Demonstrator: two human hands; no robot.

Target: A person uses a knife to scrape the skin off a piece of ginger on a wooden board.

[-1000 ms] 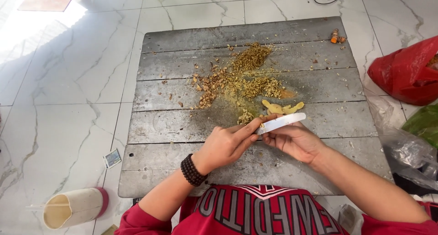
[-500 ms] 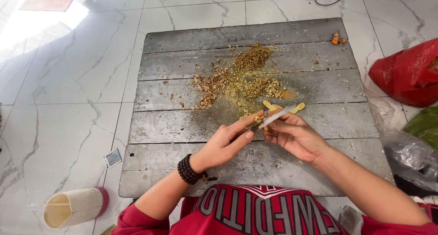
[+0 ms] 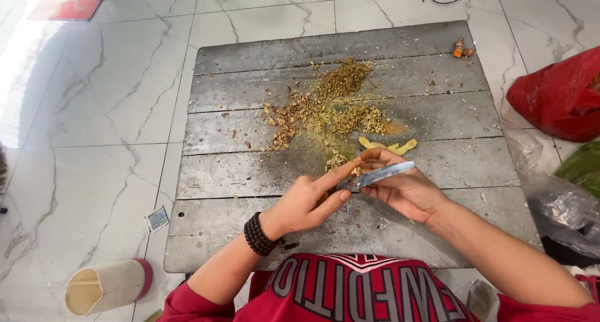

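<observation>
My right hand [image 3: 406, 191] grips a knife [image 3: 375, 175] with its grey blade held flat above the grey wooden board [image 3: 250, 172]. My left hand [image 3: 306, 203], with a dark bead bracelet [image 3: 256, 233] on the wrist, has its index finger and thumb on the blade, wiping along it. Just beyond the knife lie yellow ginger pieces [image 3: 387, 146]. A heap of chopped brownish-yellow bits [image 3: 325, 109] spreads over the middle of the board.
The board lies on a white marble floor [image 3: 94, 141]. A red plastic bag [image 3: 562, 97] and clear plastic [image 3: 556, 203] sit at the right. A cream cup with a red base [image 3: 106, 286] lies at the lower left. A small orange scrap [image 3: 460, 47] rests at the board's far right corner.
The knife blade has tilted from showing its broad white face to lying nearly flat, and my left fingers have slid along it. Both hands moved slightly toward me.
</observation>
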